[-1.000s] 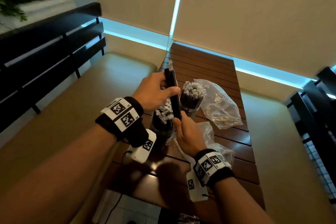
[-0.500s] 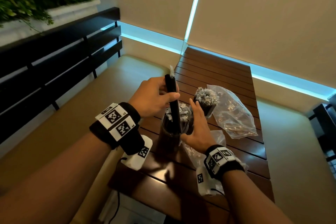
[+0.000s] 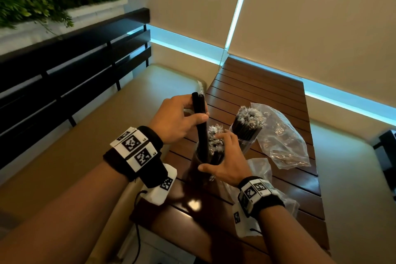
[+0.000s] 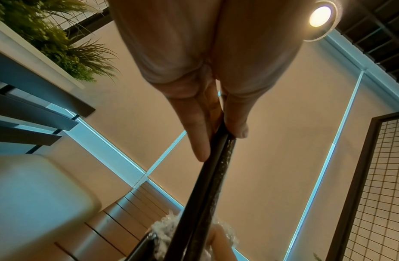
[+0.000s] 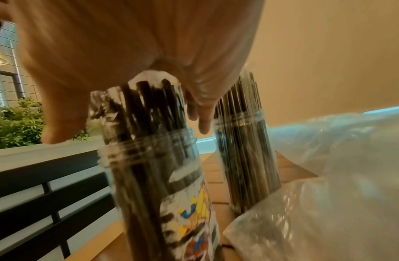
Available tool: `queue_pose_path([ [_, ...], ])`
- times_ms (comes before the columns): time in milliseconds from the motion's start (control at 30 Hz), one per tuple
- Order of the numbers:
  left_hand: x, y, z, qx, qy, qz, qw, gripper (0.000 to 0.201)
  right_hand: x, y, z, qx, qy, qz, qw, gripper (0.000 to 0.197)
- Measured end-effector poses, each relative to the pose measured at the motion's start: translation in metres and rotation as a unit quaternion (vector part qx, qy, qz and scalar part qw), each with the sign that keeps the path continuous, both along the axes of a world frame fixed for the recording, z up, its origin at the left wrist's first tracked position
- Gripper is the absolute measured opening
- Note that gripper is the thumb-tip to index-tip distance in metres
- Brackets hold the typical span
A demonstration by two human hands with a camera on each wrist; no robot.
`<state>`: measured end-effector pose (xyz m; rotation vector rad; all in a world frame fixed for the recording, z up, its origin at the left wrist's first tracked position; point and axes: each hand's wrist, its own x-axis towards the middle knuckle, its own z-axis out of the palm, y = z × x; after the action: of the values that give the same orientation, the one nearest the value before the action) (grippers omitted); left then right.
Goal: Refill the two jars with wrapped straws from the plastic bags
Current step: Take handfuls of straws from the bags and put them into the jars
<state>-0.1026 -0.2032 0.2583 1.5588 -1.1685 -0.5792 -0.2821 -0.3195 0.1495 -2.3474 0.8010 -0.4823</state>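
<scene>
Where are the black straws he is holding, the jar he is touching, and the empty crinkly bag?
held straws [image 3: 201, 126]: head view, mid shaft.
near jar [image 5: 149, 146]: right wrist view, threaded rim.
far plastic bag [image 3: 285, 146]: head view, crumpled middle.

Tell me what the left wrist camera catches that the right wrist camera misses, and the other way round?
Only the left wrist view shows the left hand pinching two wrapped straws, plus a lit ceiling lamp.

Only the right wrist view shows both jars side on: the near jar with its colourful label, the far jar, and a plastic bag beside them.

Both show the right hand, the white wrapper tips in the near jar, and the slatted table.
</scene>
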Motion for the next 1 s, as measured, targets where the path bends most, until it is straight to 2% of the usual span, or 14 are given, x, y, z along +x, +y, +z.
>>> queue_pose_path([
  [100,-0.01,-0.002,-0.006,-0.013,-0.016,-0.013,1.0,0.01,0.005,0.008,-0.004,-0.008,-0.051,-0.034,0.998,0.069],
  [167,-0.018,-0.004,-0.01,-0.014,-0.021,-0.026,0.999,0.01,0.007,0.007,-0.002,-0.004,-0.046,-0.03,0.998,0.063],
  [467,-0.019,-0.01,-0.01,-0.006,-0.063,-0.059,0.996,0.01,-0.004,-0.008,0.007,-0.006,0.018,0.033,0.999,0.067],
  [700,-0.016,-0.012,-0.006,0.004,-0.049,-0.068,0.996,0.011,-0.002,-0.01,0.003,-0.06,0.039,0.004,0.997,0.061],
  [833,-0.026,-0.018,-0.006,-0.01,-0.103,-0.076,0.992,0.011,-0.001,-0.005,0.001,-0.088,0.056,-0.016,0.994,0.067],
  [1000,-0.025,-0.024,-0.021,0.001,-0.114,-0.078,0.99,0.011,-0.007,-0.003,-0.001,-0.087,0.056,-0.033,0.994,0.061],
])
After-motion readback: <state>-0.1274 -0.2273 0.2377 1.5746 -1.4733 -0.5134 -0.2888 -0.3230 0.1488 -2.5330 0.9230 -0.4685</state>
